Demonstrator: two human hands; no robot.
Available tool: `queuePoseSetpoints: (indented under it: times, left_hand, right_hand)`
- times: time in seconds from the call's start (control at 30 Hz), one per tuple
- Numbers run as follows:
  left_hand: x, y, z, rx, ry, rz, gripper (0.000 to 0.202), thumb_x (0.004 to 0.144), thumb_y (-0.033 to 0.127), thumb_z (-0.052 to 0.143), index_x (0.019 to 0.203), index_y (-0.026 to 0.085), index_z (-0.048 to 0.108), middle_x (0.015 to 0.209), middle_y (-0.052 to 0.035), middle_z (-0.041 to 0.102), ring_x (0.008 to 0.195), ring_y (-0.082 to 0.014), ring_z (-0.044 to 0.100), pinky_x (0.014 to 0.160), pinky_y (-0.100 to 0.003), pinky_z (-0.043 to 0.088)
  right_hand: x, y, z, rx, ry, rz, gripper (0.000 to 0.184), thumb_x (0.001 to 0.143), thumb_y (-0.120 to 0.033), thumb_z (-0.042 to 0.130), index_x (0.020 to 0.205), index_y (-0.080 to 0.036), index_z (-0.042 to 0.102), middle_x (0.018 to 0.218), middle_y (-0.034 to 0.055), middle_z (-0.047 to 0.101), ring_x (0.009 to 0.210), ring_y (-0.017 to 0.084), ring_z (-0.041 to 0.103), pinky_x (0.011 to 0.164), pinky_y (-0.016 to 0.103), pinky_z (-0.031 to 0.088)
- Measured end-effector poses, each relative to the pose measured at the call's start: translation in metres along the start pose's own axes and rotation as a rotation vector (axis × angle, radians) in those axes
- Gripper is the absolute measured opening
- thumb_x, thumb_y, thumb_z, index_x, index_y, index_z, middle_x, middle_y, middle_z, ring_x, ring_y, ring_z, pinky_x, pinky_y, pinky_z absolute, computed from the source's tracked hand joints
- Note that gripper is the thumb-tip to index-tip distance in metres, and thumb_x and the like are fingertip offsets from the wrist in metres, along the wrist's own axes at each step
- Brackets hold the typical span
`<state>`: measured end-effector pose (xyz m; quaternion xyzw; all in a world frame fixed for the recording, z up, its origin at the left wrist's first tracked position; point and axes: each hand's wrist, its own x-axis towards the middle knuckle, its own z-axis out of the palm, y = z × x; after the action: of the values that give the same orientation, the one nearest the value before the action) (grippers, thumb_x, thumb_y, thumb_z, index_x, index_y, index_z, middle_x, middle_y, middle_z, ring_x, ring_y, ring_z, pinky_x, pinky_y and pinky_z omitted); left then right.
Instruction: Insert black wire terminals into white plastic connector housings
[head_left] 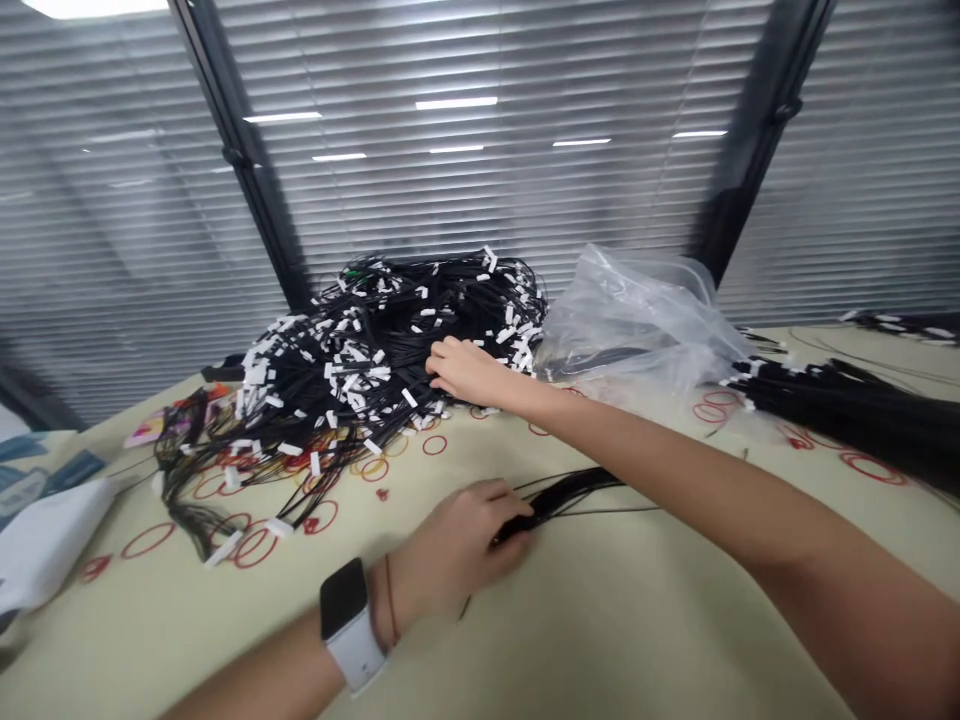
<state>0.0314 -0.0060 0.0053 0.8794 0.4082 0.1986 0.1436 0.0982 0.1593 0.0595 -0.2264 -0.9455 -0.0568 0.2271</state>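
My left hand (457,545), with a white smartwatch (351,625) on the wrist, is closed on the end of a small bundle of black cables (570,492) that lies on the pale table (615,620). My right hand (466,370) reaches across to a big tangled pile of black cables with white tags (360,370) at the back of the table. Its fingers curl into the pile's right edge, pinching among the cables; I cannot make out which one they hold.
Red rubber bands (255,545) lie scattered round the pile. A crumpled clear plastic bag (637,315) sits behind my right arm. More black cable bundles (847,410) lie at the right. White and blue packets (45,530) rest at the left edge. Window blinds stand behind.
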Motion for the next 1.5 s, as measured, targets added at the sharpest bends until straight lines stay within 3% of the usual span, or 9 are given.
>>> queuePoseSetpoints:
  times: [0.17, 0.43, 0.67, 0.83, 1.0, 1.1, 1.17, 1.33, 1.5]
  left_hand:
    - [-0.001, 0.005, -0.002, 0.028, 0.019, 0.011, 0.023, 0.082, 0.023, 0.049, 0.101, 0.017, 0.06, 0.097, -0.0082, 0.061, 0.091, -0.0216, 0.054, 0.084, -0.035, 0.043]
    - [-0.004, -0.001, 0.0, 0.022, 0.073, -0.097, 0.028, 0.086, 0.032, 0.043, 0.105, 0.016, 0.056, 0.101, -0.0106, 0.053, 0.094, -0.0239, 0.049, 0.083, -0.041, 0.042]
    - [-0.002, -0.001, -0.001, 0.002, 0.005, -0.062, 0.028, 0.087, 0.031, 0.041, 0.104, 0.016, 0.058, 0.093, -0.008, 0.057, 0.09, -0.0212, 0.053, 0.081, -0.035, 0.045]
    - [-0.002, -0.001, -0.001, 0.007, -0.021, -0.045, 0.031, 0.087, 0.03, 0.042, 0.108, 0.013, 0.056, 0.098, -0.0106, 0.057, 0.093, -0.022, 0.053, 0.084, -0.035, 0.044]
    - [-0.002, -0.004, 0.0, 0.007, -0.022, -0.025, 0.029, 0.086, 0.029, 0.042, 0.106, 0.014, 0.057, 0.098, -0.0102, 0.056, 0.092, -0.0222, 0.052, 0.083, -0.036, 0.044]
    - [-0.003, -0.004, 0.0, 0.007, -0.013, -0.015, 0.027, 0.086, 0.028, 0.043, 0.105, 0.016, 0.057, 0.097, -0.0095, 0.056, 0.09, -0.0221, 0.052, 0.081, -0.037, 0.045]
    - [-0.003, -0.004, 0.0, 0.006, -0.011, -0.016, 0.028, 0.086, 0.029, 0.043, 0.106, 0.016, 0.057, 0.097, -0.0095, 0.056, 0.089, -0.0222, 0.052, 0.08, -0.037, 0.046]
    - [-0.002, -0.003, -0.001, 0.004, -0.02, -0.029, 0.029, 0.086, 0.028, 0.042, 0.108, 0.015, 0.056, 0.098, -0.01, 0.055, 0.09, -0.0223, 0.052, 0.081, -0.037, 0.045]
    - [0.0, -0.003, -0.003, -0.016, -0.048, -0.063, 0.029, 0.085, 0.028, 0.044, 0.109, 0.015, 0.057, 0.099, -0.01, 0.055, 0.091, -0.0227, 0.052, 0.082, -0.038, 0.045]
  right_hand:
    - [0.012, 0.01, 0.012, -0.045, -0.022, -0.029, 0.028, 0.085, -0.033, 0.048, 0.106, -0.015, 0.052, 0.109, 0.0065, 0.053, 0.095, 0.017, 0.053, 0.081, 0.038, 0.045]
    - [0.003, 0.026, -0.021, 0.146, 0.033, -0.073, 0.016, 0.078, -0.031, 0.056, 0.082, -0.015, 0.055, 0.076, -0.0006, 0.056, 0.069, 0.01, 0.052, 0.066, 0.027, 0.044]
    - [0.006, 0.031, -0.075, 0.309, 0.478, 0.108, 0.02, 0.084, -0.029, 0.046, 0.097, -0.016, 0.053, 0.086, 0.0012, 0.056, 0.077, 0.011, 0.052, 0.074, 0.029, 0.041]
    - [0.007, 0.051, -0.118, 0.419, 1.008, 0.229, 0.009, 0.084, -0.025, 0.049, 0.088, -0.017, 0.051, 0.09, 0.0006, 0.058, 0.082, 0.008, 0.051, 0.081, 0.028, 0.041]
    - [-0.011, 0.074, -0.095, 0.391, 1.091, 0.36, 0.02, 0.09, -0.034, 0.031, 0.092, -0.019, 0.045, 0.096, 0.0047, 0.055, 0.087, 0.012, 0.048, 0.083, 0.034, 0.039]
    - [-0.022, 0.07, -0.071, 0.429, 0.804, 0.322, 0.025, 0.08, -0.044, 0.05, 0.078, -0.019, 0.049, 0.074, 0.0008, 0.058, 0.068, 0.014, 0.053, 0.064, 0.032, 0.044]
    - [-0.025, 0.063, -0.07, 0.446, 0.744, 0.283, 0.024, 0.082, -0.045, 0.046, 0.083, -0.021, 0.048, 0.071, -0.0011, 0.059, 0.059, 0.012, 0.052, 0.057, 0.029, 0.043]
    - [-0.024, 0.045, -0.096, 0.437, 1.25, 0.303, 0.021, 0.091, -0.045, 0.024, 0.093, -0.027, 0.034, 0.084, 0.0012, 0.057, 0.056, 0.01, 0.047, 0.055, 0.028, 0.041]
    - [-0.023, 0.033, -0.097, 0.467, 1.379, 0.298, 0.02, 0.09, -0.045, 0.023, 0.091, -0.027, 0.031, 0.082, 0.0022, 0.053, 0.059, 0.012, 0.046, 0.058, 0.029, 0.041]
